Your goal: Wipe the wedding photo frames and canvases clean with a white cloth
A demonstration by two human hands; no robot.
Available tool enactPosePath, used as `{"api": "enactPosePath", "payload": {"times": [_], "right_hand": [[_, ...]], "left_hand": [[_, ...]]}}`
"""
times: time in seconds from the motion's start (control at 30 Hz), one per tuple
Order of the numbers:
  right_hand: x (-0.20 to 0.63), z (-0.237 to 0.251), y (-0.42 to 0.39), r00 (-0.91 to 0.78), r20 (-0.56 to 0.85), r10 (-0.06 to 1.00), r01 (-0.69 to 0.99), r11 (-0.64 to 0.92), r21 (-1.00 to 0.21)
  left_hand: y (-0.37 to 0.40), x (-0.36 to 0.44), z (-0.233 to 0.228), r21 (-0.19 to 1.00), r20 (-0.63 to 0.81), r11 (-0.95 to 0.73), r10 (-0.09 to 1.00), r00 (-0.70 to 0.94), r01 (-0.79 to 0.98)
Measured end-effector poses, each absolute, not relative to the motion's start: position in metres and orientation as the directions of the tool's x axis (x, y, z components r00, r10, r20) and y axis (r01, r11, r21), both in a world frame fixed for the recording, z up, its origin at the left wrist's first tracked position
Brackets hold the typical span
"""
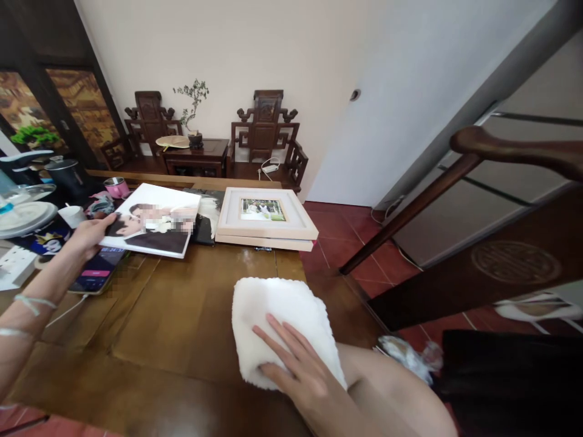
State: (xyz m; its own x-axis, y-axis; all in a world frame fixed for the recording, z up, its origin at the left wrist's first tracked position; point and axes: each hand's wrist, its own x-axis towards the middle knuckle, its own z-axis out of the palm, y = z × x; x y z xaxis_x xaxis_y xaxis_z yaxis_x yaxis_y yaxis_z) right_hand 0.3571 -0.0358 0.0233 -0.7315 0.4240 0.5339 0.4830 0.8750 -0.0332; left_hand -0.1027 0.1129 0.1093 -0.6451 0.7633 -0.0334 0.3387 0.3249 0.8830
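Gripping a photo panel [155, 224] by its left edge with the left hand [92, 235], resting the right hand [306, 373] on a white cloth [285, 306].

Holding the panel over the far left part of a wooden table [182, 315], thumb on top, partly covering a dark picture [210, 212] and lying near a stack of pale frames [266, 230]; reaching past a phone [98, 276] on a white cable [68, 311], just beside a white cup [71, 216] and near a pink mug [117, 187]. Laying the right hand's fingers outstretched across the fluffy cloth, unclenched, at the table's right side next to a bare leg [394, 376]; unable to tell which of the two bears the cloth. Facing carved chairs [265, 121] and a potted plant [194, 100] by the wall.
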Motion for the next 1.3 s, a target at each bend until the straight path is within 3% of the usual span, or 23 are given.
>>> {"api": "enactPosePath", "payload": {"times": [0.1,0.23,0.3,0.47,0.57,0.73,0.83,0.93,1.1,1.3], "right_hand": [[0.369,0.019,-0.033,-0.72,0.518,0.462,0.461,0.876,-0.14],[0.393,0.014,-0.027,-0.593,0.457,0.663,0.578,0.745,-0.333],[0.409,0.023,-0.018,-0.536,0.477,0.696,0.599,0.712,-0.366],[0.431,0.076,0.012,-0.597,0.597,0.536,0.484,0.834,-0.265],[0.422,0.1,0.028,-0.62,0.575,0.534,0.483,0.837,-0.257],[0.391,0.106,0.035,-0.656,0.616,0.436,0.385,0.895,-0.223],[0.379,0.099,0.029,-0.656,0.569,0.497,0.449,0.862,-0.234],[0.373,0.092,0.018,-0.659,0.509,0.554,0.534,0.821,-0.201],[0.368,0.092,0.003,-0.755,0.541,0.371,0.394,0.916,-0.08],[0.385,0.089,0.005,-0.804,0.478,0.353,0.382,0.923,-0.038]], "left_hand": [[0.064,-0.103,0.128,0.898,-0.141,0.396,0.676,-0.724,0.194],[-0.005,-0.092,0.138,0.906,-0.199,0.413,0.608,-0.769,0.092],[-0.034,-0.085,0.135,0.879,-0.262,0.476,0.529,-0.807,0.027],[-0.078,-0.064,0.114,0.854,-0.348,0.519,0.612,-0.71,0.029],[-0.079,-0.045,0.107,0.866,-0.395,0.499,0.72,-0.571,0.029],[-0.054,-0.02,0.105,0.907,-0.357,0.404,0.888,-0.291,0.12],[-0.036,-0.01,0.103,0.927,-0.329,0.344,0.937,-0.116,0.151],[-0.02,-0.002,0.098,0.923,-0.337,0.335,0.941,-0.022,0.19],[0.003,0.012,0.088,0.928,-0.307,0.27,0.945,0.115,0.256],[0.027,0.027,0.074,0.936,-0.303,0.24,0.922,0.241,0.258]]}}
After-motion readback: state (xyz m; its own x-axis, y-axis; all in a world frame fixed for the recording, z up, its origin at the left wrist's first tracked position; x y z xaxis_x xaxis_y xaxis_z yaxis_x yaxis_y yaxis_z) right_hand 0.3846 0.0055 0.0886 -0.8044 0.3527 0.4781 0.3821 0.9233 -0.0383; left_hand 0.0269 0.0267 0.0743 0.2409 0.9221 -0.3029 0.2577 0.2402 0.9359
